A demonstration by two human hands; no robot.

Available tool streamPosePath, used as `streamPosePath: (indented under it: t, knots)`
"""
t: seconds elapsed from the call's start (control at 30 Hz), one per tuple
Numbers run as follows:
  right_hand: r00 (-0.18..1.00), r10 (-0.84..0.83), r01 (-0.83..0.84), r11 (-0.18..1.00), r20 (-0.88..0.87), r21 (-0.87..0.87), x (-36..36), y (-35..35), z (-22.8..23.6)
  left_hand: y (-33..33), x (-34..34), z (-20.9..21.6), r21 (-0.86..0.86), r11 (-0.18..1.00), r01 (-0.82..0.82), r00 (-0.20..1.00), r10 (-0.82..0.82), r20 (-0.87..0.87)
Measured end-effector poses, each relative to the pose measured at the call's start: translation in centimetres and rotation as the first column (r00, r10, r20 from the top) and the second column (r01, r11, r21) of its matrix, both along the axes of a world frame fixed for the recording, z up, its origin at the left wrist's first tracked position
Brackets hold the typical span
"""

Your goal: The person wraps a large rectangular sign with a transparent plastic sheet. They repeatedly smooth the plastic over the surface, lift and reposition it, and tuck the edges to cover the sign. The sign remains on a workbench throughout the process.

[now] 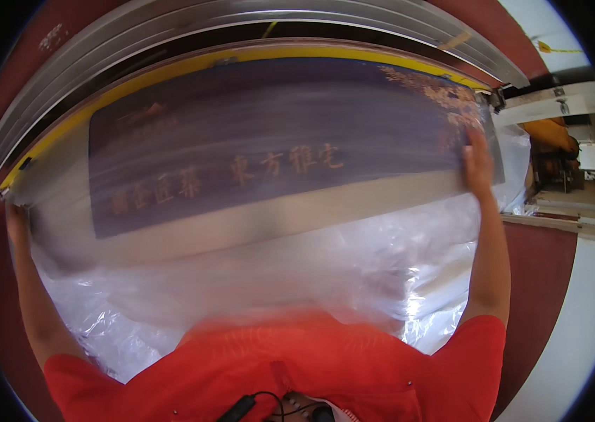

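And there's your panel (276,126), a muted purple-grey face blurring into slate, with rows of coppery tan characters across it! Look at its upper right corner: a spray of golden-orange leaf pattern spills down over the dark ground. Below runs a plain beige border (262,221). Bright yellow on the long bar (121,84) behind it, then ribbed silver-grey on the rail (382,17). The plastic sheeting (438,281) flashes clear and milky, streaked with white glints. Your shirt (290,359) blazes red, the floor (533,281) a deeper brownish red!
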State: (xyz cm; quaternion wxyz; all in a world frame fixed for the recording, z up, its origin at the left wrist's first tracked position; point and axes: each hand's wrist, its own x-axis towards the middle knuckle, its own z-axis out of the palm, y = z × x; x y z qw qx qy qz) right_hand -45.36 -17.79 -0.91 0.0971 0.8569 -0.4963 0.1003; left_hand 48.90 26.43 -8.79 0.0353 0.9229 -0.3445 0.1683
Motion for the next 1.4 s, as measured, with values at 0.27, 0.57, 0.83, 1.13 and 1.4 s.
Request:
streamPosePath:
  t: [0.27, 0.57, 0.83, 1.13, 1.4]
  knots:
    - [0.975, 0.221, -0.221, 0.975, -0.021, -0.029, 8.8, -2.5, -1.8, 2.1, -3.2, 1.1, -0.021, 0.972, -0.232, 0.970, 0.230, -0.085]
    - [0.797, -0.030, -0.597, 0.100, 0.603, 0.796, 20.5, 17.0, 6.9, 3.3, -0.9, -0.5, -0.030, 0.967, -0.255, 0.965, 0.252, -0.066]
    - [0.945, 0.315, -0.315, 0.949, 0.089, -0.012, 15.6, 19.8, 9.3, 1.1, 0.9, -1.4, -0.048, 0.978, -0.205, 0.975, 0.199, -0.104]
    - [-0.144, -0.634, -0.849, 0.473, 0.760, 0.234, 13.0, 18.9, 9.3, 2.3, 1.5, -2.9, -0.154, 0.979, -0.133, 0.980, 0.106, -0.169]
    - [0.887, -0.450, 0.387, 0.846, 0.100, 0.366, 4.1, 6.9, 1.7, -0.2, 2.4, -4.5, -0.180, 0.973, -0.143, 0.980, 0.113, -0.166]
